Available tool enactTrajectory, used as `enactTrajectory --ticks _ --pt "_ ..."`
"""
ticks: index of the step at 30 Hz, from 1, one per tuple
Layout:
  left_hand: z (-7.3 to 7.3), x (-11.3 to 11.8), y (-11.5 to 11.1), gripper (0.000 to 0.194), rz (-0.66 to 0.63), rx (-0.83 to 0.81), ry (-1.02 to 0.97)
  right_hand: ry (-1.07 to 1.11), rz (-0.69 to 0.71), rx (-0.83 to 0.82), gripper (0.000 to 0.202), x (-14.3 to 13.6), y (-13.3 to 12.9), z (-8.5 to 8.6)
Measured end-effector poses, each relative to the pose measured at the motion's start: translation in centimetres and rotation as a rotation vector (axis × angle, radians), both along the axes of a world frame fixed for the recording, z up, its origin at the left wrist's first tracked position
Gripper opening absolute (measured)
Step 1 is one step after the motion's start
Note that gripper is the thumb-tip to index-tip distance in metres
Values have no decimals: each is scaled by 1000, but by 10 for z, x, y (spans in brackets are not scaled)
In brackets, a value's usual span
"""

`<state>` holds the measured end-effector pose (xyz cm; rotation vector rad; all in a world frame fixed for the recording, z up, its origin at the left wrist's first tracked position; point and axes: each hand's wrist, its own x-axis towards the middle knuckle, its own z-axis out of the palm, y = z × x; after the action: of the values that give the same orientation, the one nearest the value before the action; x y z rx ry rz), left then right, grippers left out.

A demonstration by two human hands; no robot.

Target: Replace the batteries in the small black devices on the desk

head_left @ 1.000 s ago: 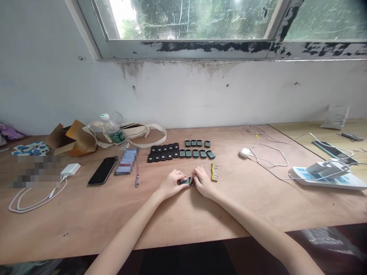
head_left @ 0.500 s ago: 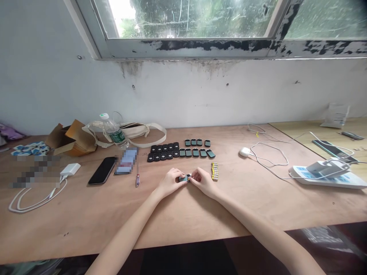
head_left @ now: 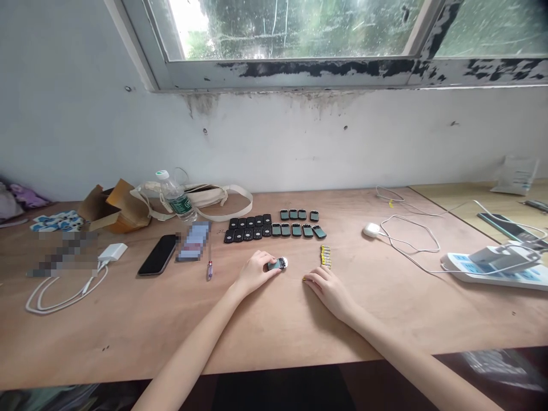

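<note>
My left hand (head_left: 256, 272) is closed around a small dark device with a grey-green face (head_left: 275, 265), held low over the table; a whitish part shows at its right end. My right hand (head_left: 327, 290) rests farther right with its fingers pinched together. From its fingertips peeks the yellow end of a small battery (head_left: 305, 278), mostly hidden by the fingers. Just beyond that hand lies a row of yellow-and-silver batteries (head_left: 326, 256). Behind both hands, several similar devices with grey-green faces (head_left: 296, 230) stand beside two rows of black oval-cornered pieces (head_left: 248, 234).
Left of the hands are a small screwdriver (head_left: 209, 270), a blurred phone (head_left: 194, 242), a black phone (head_left: 157, 254) and a white charger (head_left: 113, 252). A water bottle (head_left: 180, 204), cloth bag (head_left: 205, 194) and cardboard box (head_left: 115, 211) stand behind. A power strip (head_left: 492, 271) lies right.
My right hand has moved away from the device to the right, near the batteries, with a yellow tip at its fingers. The left hand still holds the device. The view has shifted slightly.
</note>
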<state>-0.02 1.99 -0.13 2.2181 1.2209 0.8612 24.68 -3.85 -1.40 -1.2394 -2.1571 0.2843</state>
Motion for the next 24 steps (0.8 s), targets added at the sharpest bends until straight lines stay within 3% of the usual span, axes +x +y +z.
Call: enactTrajectory --ticks 6,13,16,20,24 --pt "1 -1 1 18 -9 -5 10 -50 -134 55 23 31 -8 -3" --pt "5 0 -2 20 -9 2 50 -36 -195 66 21 34 -6 -6" --pt "6 1 -4 29 4 -21 40 -39 -207 82 17 34 -5 -8" --pt "2 6 -5 37 -9 -125 -66 -55 -180 115 14 19 -10 -5" --pt "-4 12 -5 27 -2 -260 -306 -81 -2 28 40 -16 -11 6"
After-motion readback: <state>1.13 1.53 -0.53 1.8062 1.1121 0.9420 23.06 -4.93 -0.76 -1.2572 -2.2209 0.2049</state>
